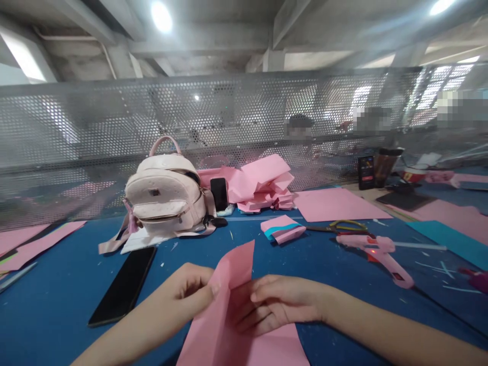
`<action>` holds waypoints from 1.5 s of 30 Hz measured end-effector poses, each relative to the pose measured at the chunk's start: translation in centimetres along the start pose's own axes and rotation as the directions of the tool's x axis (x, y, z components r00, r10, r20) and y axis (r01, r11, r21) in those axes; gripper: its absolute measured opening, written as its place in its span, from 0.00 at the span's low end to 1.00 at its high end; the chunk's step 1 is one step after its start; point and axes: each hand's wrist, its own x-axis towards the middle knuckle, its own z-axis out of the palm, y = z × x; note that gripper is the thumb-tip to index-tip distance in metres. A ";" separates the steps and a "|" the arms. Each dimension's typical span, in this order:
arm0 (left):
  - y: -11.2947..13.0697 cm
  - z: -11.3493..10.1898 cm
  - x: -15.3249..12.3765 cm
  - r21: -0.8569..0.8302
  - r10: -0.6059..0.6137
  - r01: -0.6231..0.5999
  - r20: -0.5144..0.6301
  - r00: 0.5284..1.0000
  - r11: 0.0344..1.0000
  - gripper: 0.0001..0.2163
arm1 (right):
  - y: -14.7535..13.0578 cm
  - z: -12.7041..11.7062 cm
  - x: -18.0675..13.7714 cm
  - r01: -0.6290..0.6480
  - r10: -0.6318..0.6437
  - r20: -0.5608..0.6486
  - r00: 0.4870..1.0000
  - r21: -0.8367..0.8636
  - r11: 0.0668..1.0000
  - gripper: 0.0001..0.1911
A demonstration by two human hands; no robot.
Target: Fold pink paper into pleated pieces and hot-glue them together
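Note:
A folded sheet of pink paper (206,325) stands partly upright in front of me, its top corner curling over. My left hand (194,292) grips the fold from the left, thumb on the near face and fingers behind it. From the right, my right hand (278,302) reaches into the fold, with its loosely curled fingers against the inner side of the paper and some fingertips hidden. Just beyond lies a small folded pink packet (284,235) with a blue band. To the right rest scissors (348,227) and a pink hot glue gun (377,249) with a small red light showing.
A cream backpack (163,190) stands at the back left, near a black phone (124,287). Crumpled pink paper (265,178) and a flat pink sheet (339,204) lie along the perforated metal divider (236,112). Blue paper (452,239) sits far right. People are beyond the divider.

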 end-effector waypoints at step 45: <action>0.2 -0.5 1.5 0.108 0.105 -0.115 0.092 0.990 0.987 0.19 | 0.2 -0.4 -0.2 0.156 -0.106 0.257 0.960 -0.183 0.971 0.29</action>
